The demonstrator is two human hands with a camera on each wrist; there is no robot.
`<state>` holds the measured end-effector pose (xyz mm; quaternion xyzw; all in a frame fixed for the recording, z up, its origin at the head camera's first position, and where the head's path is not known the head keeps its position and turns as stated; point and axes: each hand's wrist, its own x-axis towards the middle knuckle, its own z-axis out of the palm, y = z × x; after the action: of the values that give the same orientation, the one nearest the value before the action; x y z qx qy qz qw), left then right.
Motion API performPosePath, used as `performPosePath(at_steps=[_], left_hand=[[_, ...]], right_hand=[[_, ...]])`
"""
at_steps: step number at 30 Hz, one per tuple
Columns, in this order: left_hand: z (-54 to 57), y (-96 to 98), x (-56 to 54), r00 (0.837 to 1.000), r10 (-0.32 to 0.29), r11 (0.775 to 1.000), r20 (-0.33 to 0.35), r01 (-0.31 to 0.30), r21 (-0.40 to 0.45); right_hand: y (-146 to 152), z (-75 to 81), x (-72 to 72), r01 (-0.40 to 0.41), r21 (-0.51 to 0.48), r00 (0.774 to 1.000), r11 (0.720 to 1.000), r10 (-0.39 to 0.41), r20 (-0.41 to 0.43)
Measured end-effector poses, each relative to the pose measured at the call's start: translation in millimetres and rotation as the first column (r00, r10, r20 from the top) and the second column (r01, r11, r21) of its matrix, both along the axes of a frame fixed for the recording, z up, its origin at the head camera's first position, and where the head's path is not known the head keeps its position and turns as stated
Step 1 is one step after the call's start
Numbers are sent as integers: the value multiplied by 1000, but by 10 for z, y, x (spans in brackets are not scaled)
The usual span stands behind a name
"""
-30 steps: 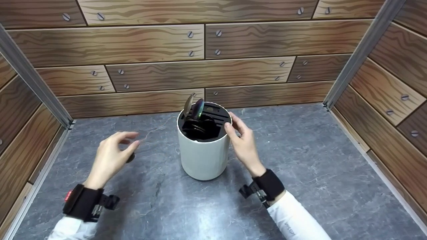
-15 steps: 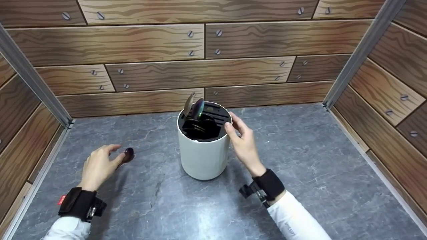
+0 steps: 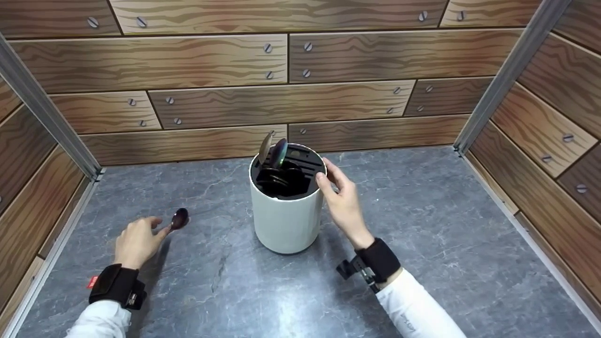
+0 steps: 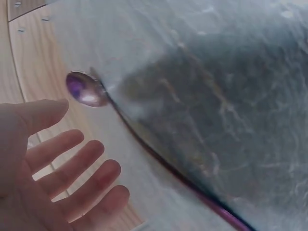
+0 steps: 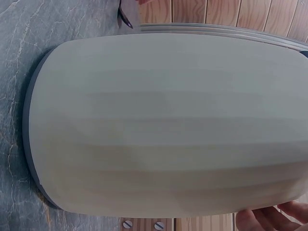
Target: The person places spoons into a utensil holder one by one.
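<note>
A shiny dark purple spoon (image 3: 180, 218) lies on the grey marbled surface at the left. My left hand (image 3: 137, 242) is right beside it, over its handle in the head view. In the left wrist view, the fingers are spread and relaxed, apart from the long thin handle (image 4: 166, 164), with nothing between them. Near the middle stands a white utensil holder (image 3: 287, 225) with a black slotted top. My right hand (image 3: 346, 203) holds its right side, thumb at the near rim and fingers round the wall. Two spoons (image 3: 280, 152) stick up from the holder, bowls upward.
Wood-patterned walls (image 3: 225, 61) enclose the surface at the back and both sides, with metal strips (image 3: 502, 70) in the corners. Dark round shapes (image 3: 274, 177) show inside the holder's large opening.
My left hand has moved down and left and come off the spoon, which now lies on the surface. My right hand and the holder have stayed put.
</note>
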<state>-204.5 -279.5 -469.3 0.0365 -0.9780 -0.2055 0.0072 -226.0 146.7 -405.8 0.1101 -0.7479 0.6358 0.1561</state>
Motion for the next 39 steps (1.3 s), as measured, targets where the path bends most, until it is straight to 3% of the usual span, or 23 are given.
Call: performPosePath(at_steps=[15, 21, 27, 33, 39], left_hand=[[-177, 49, -56, 1000, 22, 997, -19, -24, -80], [-231, 100, -64, 994, 51, 992, -94, -61, -109], [-272, 139, -55, 985, 42, 991, -170, -63, -119], [-296, 155, -60, 988, 23, 992, -153, -42, -123], [-285, 159, -40, 996, -3, 995, -87, -6, -96]], right_hand=[[-24, 28, 16, -6, -8, 1000, 1000, 6, 3], [-25, 38, 21, -3, -3, 1000, 1000, 3, 0], [-17, 38, 29, 4, 14, 1000, 1000, -4, -2], [-15, 23, 20, 3, 6, 1000, 1000, -3, -1], [-11, 22, 21, 7, 3, 1000, 1000, -7, -3]])
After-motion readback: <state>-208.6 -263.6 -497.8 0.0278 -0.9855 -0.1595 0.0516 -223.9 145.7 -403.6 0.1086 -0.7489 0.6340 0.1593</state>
